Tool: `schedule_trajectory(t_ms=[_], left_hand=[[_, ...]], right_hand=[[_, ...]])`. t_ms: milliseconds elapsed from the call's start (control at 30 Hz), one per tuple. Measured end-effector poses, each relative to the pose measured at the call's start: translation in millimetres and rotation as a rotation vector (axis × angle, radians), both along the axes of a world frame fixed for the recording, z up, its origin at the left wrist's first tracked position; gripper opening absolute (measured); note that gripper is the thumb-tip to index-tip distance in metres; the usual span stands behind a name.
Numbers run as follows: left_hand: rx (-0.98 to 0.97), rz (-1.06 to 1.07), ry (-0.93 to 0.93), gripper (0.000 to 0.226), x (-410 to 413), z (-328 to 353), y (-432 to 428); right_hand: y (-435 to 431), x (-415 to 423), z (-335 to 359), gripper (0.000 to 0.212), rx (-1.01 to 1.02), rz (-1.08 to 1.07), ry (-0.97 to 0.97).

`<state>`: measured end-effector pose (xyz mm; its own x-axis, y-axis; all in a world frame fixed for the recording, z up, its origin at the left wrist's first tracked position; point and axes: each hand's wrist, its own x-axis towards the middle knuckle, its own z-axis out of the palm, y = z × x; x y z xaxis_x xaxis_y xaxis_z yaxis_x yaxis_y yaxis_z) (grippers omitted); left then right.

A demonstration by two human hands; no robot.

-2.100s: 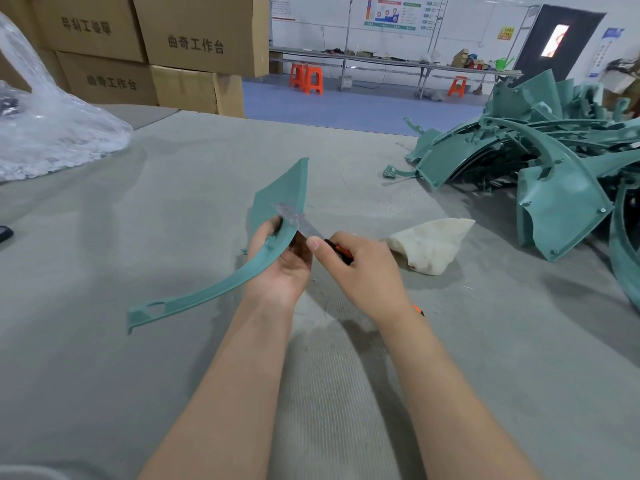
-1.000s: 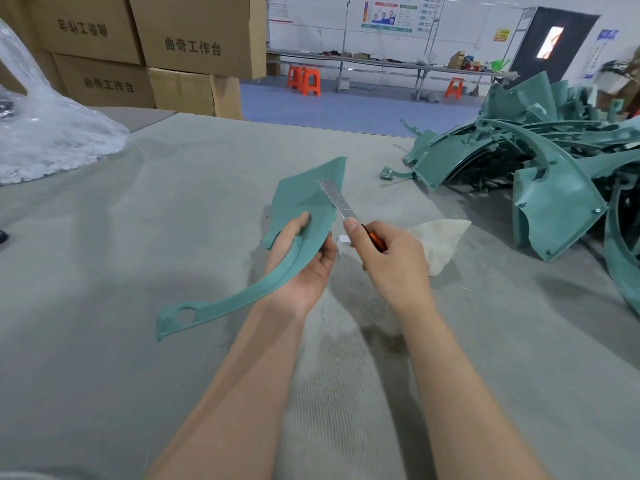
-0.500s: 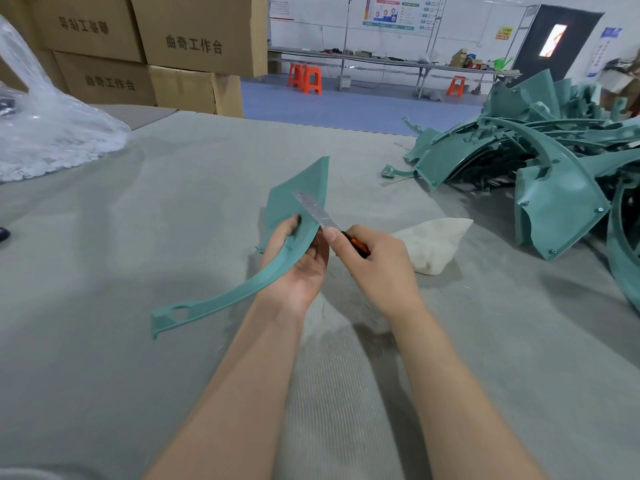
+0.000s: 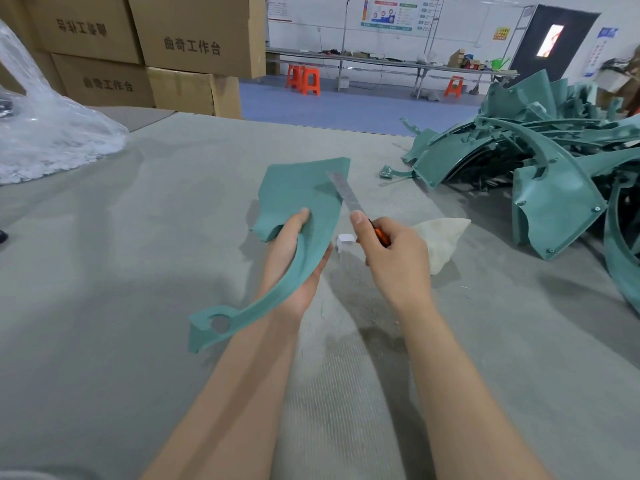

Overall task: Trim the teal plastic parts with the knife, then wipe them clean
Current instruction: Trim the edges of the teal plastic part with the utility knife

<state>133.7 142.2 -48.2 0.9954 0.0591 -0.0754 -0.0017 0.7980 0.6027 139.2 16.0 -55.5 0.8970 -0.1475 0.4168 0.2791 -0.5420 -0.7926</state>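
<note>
- The left hand grips the teal part at its narrow waist, thumb on top and fingers curled beneath, above the middle of the table.
- The part's wide end points toward the far edge; its thin arm, with a round hole, reaches toward the near left.
- The right hand curls round the knife, forefinger stretched along the blade, which lies against the wide end's right edge.
- A white cloth lies just right of that hand.
- A pile of teal parts fills the far right corner.
- A plastic bag sits at the left edge.
</note>
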Motion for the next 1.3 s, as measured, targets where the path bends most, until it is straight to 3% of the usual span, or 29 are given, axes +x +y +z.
schedule_trajectory(t_ms=[333,600,833,1000,1167,1300], left_hand=[[-0.042,0.048,-0.002,0.016,-1,-2,3],[0.061,0.160,0.028,0.011,4,-1,7],[0.086,0.239,-0.004,0.015,6,-1,13],[0.033,0.219,-0.110,0.023,4,-2,15],[0.085,0.219,-0.040,0.027,3,1,11],[0.202,0.206,-0.021,0.007,1,5,2]], right_hand=[[7,0,-4,0.060,-0.115,0.063,-0.016],[11,-2,-6,0.055,-0.178,0.129,-0.010],[17,-9,-2,0.053,-0.194,0.300,0.027],[15,-15,7,0.049,-0.079,0.459,0.094],[8,-10,14,0.057,0.182,0.188,0.088],[4,-11,19,0.038,0.311,0.185,0.170]])
